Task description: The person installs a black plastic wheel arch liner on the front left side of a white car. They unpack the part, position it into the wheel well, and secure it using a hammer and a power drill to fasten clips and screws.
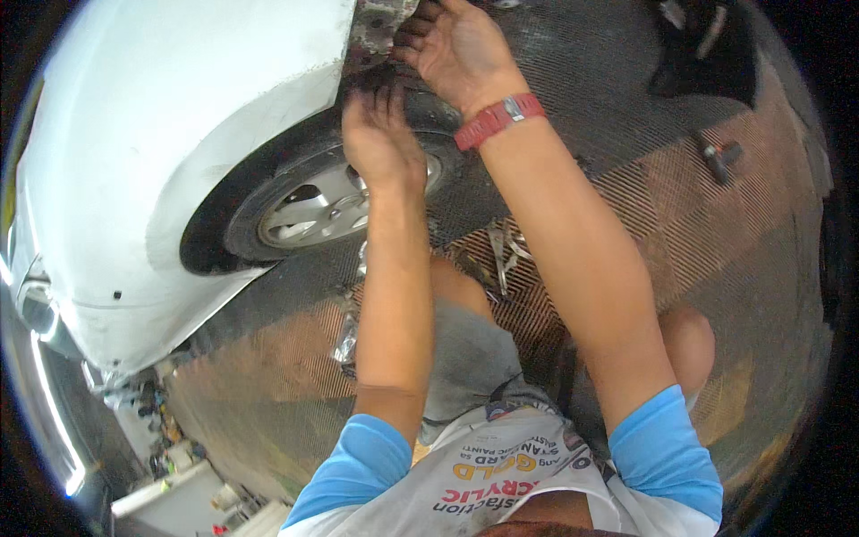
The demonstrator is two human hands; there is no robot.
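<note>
A white car's fender fills the upper left, above a wheel with a silver spoked rim and black tyre. At the fender's end is a scuffed bare-metal section. My left hand reaches up in front of the tyre, its blurred fingers stretched toward the underside of that section. Higher and to the right, my right hand shows its palm, with darkened fingers apart and slightly bent beside the metal. No object shows in either hand; the right fingertips are partly cut off by the top edge.
Several metal tools lie on the ribbed floor mat between my arms. A clear plastic packet rests left of my knee. At the right are a dark tool and black cloth-like material. Shelving with clutter stands lower left.
</note>
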